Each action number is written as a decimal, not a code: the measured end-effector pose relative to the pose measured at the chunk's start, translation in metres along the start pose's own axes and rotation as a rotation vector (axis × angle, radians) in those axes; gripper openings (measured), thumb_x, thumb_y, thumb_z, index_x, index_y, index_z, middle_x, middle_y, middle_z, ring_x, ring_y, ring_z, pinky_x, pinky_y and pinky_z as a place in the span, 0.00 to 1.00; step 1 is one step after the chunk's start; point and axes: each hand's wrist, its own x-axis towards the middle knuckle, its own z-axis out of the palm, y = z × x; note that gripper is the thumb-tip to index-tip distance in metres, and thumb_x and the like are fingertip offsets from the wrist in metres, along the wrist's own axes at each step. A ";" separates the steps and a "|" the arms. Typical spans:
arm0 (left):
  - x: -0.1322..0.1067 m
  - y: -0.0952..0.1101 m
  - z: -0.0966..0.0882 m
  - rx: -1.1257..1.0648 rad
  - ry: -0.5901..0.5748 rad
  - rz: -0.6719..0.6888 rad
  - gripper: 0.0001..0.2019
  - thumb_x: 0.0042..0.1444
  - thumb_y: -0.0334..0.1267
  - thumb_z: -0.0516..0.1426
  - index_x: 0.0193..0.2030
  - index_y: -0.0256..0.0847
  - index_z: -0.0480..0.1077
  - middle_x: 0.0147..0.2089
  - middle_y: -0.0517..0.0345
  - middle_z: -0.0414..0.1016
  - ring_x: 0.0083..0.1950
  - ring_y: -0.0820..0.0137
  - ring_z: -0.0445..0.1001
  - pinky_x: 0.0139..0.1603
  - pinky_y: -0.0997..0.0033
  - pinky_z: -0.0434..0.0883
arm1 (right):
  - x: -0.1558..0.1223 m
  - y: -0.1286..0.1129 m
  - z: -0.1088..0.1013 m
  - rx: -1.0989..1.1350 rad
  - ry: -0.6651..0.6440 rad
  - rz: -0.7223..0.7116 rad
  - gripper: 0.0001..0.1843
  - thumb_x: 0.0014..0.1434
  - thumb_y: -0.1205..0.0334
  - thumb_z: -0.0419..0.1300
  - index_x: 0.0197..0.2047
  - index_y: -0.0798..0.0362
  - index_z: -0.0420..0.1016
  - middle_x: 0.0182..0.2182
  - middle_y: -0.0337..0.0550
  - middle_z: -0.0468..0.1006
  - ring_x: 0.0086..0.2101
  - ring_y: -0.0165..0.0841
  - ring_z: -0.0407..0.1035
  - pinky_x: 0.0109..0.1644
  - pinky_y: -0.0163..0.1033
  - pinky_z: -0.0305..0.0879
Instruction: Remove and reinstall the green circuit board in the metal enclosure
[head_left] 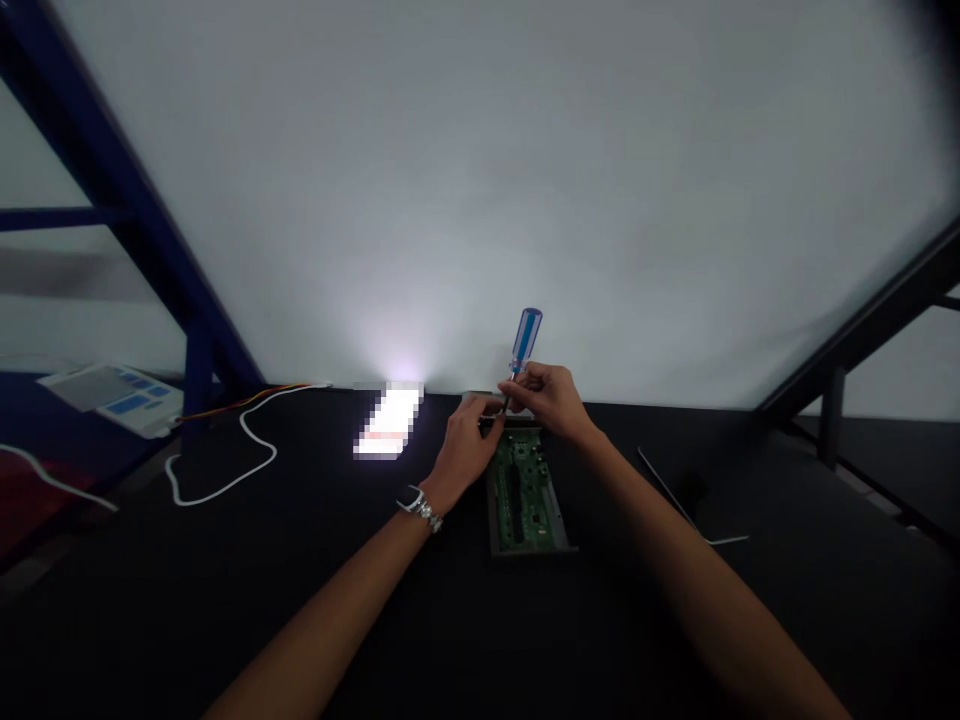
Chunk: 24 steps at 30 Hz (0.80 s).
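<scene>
A green circuit board (534, 490) lies in a shallow metal casing (493, 520) on the black table. My right hand (553, 400) pinches the shaft of a screwdriver (527, 335) near its collar. The screwdriver's clear-and-blue handle points up, slightly tilted to the right, and its tip goes down to the far end of the board. My left hand (469, 445), with a watch (418, 505) on its wrist, is closed on the far left corner of the board's casing. Its thumb and forefinger lie beside the screwdriver tip, which they partly hide.
A bright, pixelated rectangular patch (390, 420) lies left of my hands. A white cable (259, 465) with coloured wires curls farther left, towards a white-and-blue sheet (124, 395). Thin rods (667, 490) lie to the right. A pale wall (600, 200) and slanted blue frame bars (112, 150) stand behind.
</scene>
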 end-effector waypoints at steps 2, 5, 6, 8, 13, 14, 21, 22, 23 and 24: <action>-0.008 0.014 0.000 0.025 0.028 0.051 0.03 0.59 0.32 0.54 0.37 0.39 0.69 0.37 0.53 0.73 0.41 0.66 0.72 0.44 0.66 0.69 | -0.001 0.002 0.000 -0.007 0.021 -0.010 0.18 0.52 0.49 0.67 0.27 0.53 0.69 0.20 0.40 0.75 0.21 0.31 0.71 0.26 0.35 0.68; -0.026 0.031 -0.001 -0.005 -0.164 0.161 0.03 0.58 0.32 0.55 0.33 0.40 0.66 0.34 0.55 0.70 0.39 0.67 0.70 0.44 0.66 0.68 | -0.001 0.005 0.000 -0.008 0.062 -0.009 0.19 0.52 0.48 0.68 0.26 0.53 0.67 0.18 0.37 0.73 0.19 0.30 0.70 0.23 0.34 0.66; -0.033 0.034 -0.001 -0.032 -0.250 0.181 0.05 0.59 0.33 0.54 0.32 0.40 0.65 0.32 0.57 0.69 0.38 0.68 0.70 0.42 0.68 0.67 | -0.001 0.007 0.000 -0.001 0.061 0.005 0.19 0.52 0.48 0.67 0.27 0.53 0.68 0.18 0.37 0.74 0.19 0.30 0.70 0.23 0.34 0.66; -0.043 0.036 0.000 -0.059 -0.380 0.185 0.09 0.61 0.36 0.54 0.29 0.39 0.63 0.29 0.59 0.67 0.33 0.71 0.68 0.36 0.71 0.65 | -0.002 0.009 -0.001 0.007 0.034 0.044 0.18 0.54 0.46 0.65 0.31 0.54 0.72 0.21 0.39 0.76 0.21 0.31 0.71 0.24 0.35 0.69; -0.051 0.030 0.002 -0.029 -0.546 0.142 0.19 0.62 0.37 0.52 0.20 0.39 0.55 0.20 0.65 0.57 0.22 0.77 0.57 0.27 0.73 0.56 | -0.003 0.004 -0.008 -0.054 -0.071 0.069 0.22 0.61 0.44 0.57 0.34 0.57 0.77 0.30 0.47 0.80 0.25 0.31 0.74 0.29 0.37 0.74; -0.051 0.029 0.002 -0.028 -0.552 0.134 0.19 0.62 0.38 0.52 0.20 0.39 0.54 0.19 0.66 0.56 0.21 0.78 0.56 0.27 0.73 0.55 | -0.003 0.001 -0.009 -0.058 -0.059 0.060 0.23 0.61 0.44 0.56 0.33 0.57 0.77 0.29 0.47 0.81 0.24 0.31 0.74 0.29 0.37 0.73; -0.054 0.032 0.000 0.012 -0.557 0.113 0.20 0.62 0.39 0.52 0.19 0.38 0.55 0.18 0.66 0.56 0.21 0.78 0.56 0.28 0.74 0.56 | -0.004 -0.015 0.003 0.127 0.000 0.054 0.28 0.62 0.39 0.52 0.30 0.57 0.75 0.25 0.45 0.78 0.24 0.30 0.73 0.31 0.37 0.74; -0.055 0.033 0.000 0.017 -0.562 0.107 0.20 0.62 0.39 0.52 0.19 0.38 0.56 0.18 0.66 0.57 0.21 0.78 0.57 0.28 0.74 0.56 | -0.004 -0.013 0.006 0.125 -0.015 0.062 0.29 0.62 0.39 0.52 0.30 0.56 0.75 0.24 0.45 0.78 0.24 0.31 0.74 0.31 0.38 0.74; -0.055 0.034 0.000 0.020 -0.566 0.103 0.20 0.62 0.39 0.52 0.19 0.38 0.56 0.19 0.66 0.58 0.21 0.78 0.57 0.28 0.74 0.56 | -0.005 -0.011 0.010 0.118 -0.020 0.064 0.29 0.63 0.38 0.51 0.30 0.56 0.76 0.23 0.45 0.78 0.25 0.31 0.74 0.32 0.38 0.74; -0.055 0.035 0.000 0.021 -0.569 0.101 0.20 0.62 0.39 0.52 0.19 0.38 0.57 0.19 0.65 0.58 0.21 0.78 0.57 0.28 0.74 0.56 | -0.005 -0.008 0.014 0.108 -0.012 0.062 0.29 0.63 0.38 0.51 0.31 0.56 0.76 0.24 0.45 0.78 0.25 0.32 0.74 0.33 0.38 0.74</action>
